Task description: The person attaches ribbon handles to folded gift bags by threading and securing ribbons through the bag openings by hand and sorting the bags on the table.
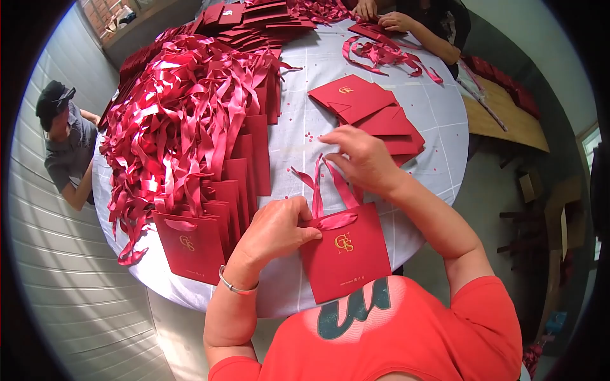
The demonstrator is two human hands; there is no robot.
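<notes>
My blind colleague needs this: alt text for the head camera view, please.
At a round table, a person's left hand holds a red paper bag while the right hand is at its ribbon handle. Many ribboned bags stand left; flat bags lie beyond.

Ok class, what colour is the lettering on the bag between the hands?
Gold lettering on a red bag, seen best in the head view.
</notes>
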